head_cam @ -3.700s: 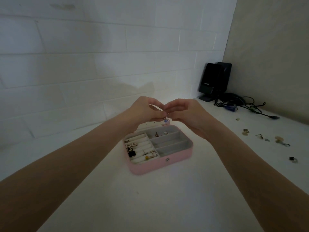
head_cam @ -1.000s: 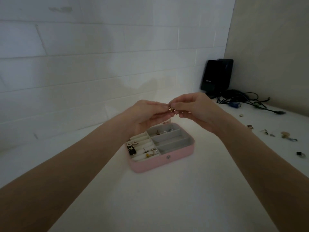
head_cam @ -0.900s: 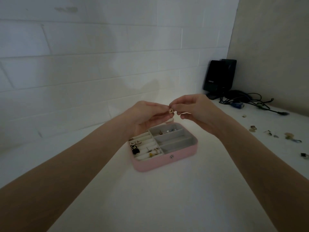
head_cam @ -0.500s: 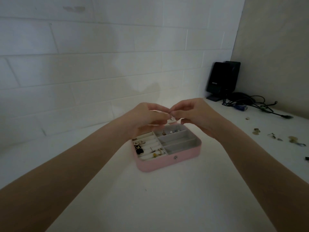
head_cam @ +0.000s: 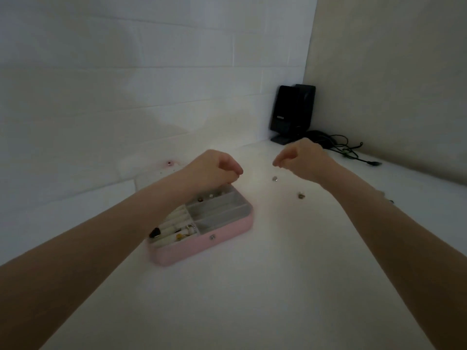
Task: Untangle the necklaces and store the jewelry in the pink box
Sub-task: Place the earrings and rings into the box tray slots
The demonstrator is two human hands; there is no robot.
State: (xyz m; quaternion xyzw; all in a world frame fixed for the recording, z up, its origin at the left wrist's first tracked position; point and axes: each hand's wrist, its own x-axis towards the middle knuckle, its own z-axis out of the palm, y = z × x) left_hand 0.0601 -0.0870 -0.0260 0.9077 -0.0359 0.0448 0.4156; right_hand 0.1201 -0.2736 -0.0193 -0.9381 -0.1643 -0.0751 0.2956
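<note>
Two hands apart above an open pink box on a white tabletop.

The left hand (head_cam: 214,170), curled into a loose fist, hovers over the far left corner of the pink box (head_cam: 202,236); what it grips, if anything, I cannot tell. The right hand (head_cam: 303,157), fingertips pinched together, hangs right of the box; any held piece is too small to see. Small jewelry pieces (head_cam: 275,178) lie on the tabletop (head_cam: 252,299) below it.
</note>
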